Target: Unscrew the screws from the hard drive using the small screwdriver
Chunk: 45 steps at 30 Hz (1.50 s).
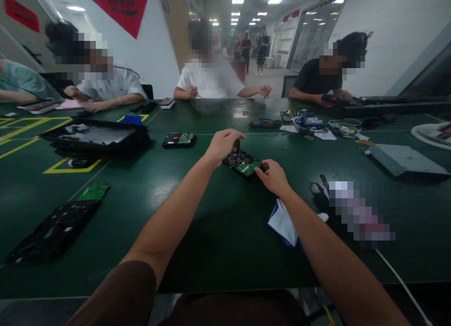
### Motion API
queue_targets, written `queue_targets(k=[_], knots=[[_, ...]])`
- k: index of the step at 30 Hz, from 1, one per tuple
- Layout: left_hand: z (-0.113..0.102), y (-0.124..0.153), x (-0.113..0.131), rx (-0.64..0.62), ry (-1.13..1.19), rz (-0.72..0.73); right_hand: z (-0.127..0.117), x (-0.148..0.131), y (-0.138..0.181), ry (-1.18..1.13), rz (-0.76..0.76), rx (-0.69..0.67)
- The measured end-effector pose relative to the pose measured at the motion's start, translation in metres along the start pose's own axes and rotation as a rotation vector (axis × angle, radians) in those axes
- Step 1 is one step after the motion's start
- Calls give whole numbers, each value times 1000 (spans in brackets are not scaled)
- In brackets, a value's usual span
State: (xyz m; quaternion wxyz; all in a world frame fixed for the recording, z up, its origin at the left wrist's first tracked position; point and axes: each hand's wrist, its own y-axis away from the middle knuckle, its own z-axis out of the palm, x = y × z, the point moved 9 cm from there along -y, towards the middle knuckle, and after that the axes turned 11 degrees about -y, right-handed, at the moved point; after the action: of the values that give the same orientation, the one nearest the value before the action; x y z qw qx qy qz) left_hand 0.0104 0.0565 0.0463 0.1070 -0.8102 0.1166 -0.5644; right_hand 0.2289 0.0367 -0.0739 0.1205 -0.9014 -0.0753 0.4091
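Note:
A black hard drive (243, 163) with a green circuit board lies on the dark green table (197, 222) in front of me. My left hand (221, 145) is closed above its far left corner, gripping a small dark tool that stands on the drive. My right hand (273, 176) pinches the drive's near right edge and steadies it.
A second hard drive (179, 139) lies further left. A black tray (93, 137), a loose green board (93, 191) and a black panel (52, 232) sit on the left. A white and blue cloth (283, 225) lies by my right forearm. Cables (310, 121) and a grey box (405, 159) are right. Several people sit opposite.

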Motion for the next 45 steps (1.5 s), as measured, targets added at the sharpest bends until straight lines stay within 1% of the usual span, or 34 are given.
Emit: queue_targets(k=[2, 6, 8, 13, 15, 17, 19, 24, 28, 30, 33, 36, 38, 40, 45], knots=[[2, 0, 1, -11, 5, 25, 0, 0, 0, -9, -1, 2], [2, -3, 2, 20, -42, 121, 0, 2, 0, -19, 13, -2], [-1, -3, 4, 67, -128, 193, 0, 1, 0, -21, 15, -4], [-10, 7, 19, 252, -397, 381, 0, -1, 1, -21, 4, 0], [-9, 12, 26, 281, -488, 448, -1, -2, 1, -19, -5, 8], [-7, 14, 29, 277, -532, 486, -2, -3, 1, -18, -12, 13], [-4, 13, 26, 251, -536, 482, -2, -3, 2, -15, -14, 14], [4, 7, 10, 179, -472, 410, -2, -4, 1, -5, -20, 9], [13, 7, 5, 126, -377, 422, -1, -2, 1, -11, -16, 15], [15, 8, 6, 118, -373, 440, -1, -2, 1, -15, -23, 14], [12, 9, 9, 158, -408, 476, -1, -3, 1, -11, -36, 14], [3, 10, 12, 247, -431, 495, -1, -3, 1, -8, -24, 10], [-2, 10, 12, 283, -450, 490, -1, -3, 1, -9, -16, 6], [-3, 9, 12, 287, -483, 482, -1, -3, 1, -11, -16, 0], [-1, 7, 10, 251, -534, 461, -1, -1, 1, -16, -19, -2]])
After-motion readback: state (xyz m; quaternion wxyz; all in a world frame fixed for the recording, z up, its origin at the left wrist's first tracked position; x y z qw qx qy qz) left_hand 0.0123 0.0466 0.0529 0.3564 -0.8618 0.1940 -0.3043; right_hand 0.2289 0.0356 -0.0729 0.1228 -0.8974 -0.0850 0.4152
